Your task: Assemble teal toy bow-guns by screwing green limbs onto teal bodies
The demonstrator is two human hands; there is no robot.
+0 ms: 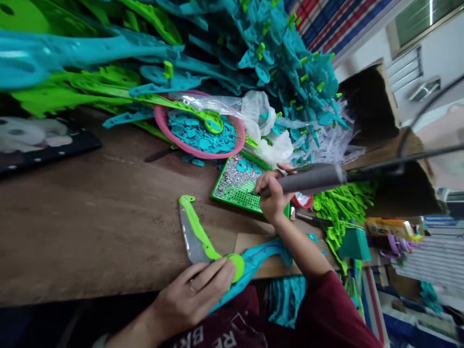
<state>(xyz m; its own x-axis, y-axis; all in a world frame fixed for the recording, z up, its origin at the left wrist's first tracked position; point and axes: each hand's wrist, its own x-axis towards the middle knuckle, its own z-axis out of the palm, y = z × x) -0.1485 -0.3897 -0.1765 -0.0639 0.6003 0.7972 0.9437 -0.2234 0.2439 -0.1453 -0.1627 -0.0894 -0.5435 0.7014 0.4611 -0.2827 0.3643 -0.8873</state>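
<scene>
My left hand (194,295) rests at the table's near edge, fingers laid together on a toy knife (197,232) with a green handle, a grey blade and a teal piece running right. My right hand (271,191) is wrapped round a grey powered screwdriver (311,180), its tip down on a green perforated tray (235,186) that holds small silvery screws and teal bits. A cable runs from the tool to the right.
A pink bowl (199,133) of teal pieces sits behind the tray, beside a crumpled clear bag (264,125). Heaps of teal and green plastic parts (253,53) fill the back. Green parts (340,208) lie right, next to a cardboard box (369,106). The wooden table (90,212) is brown.
</scene>
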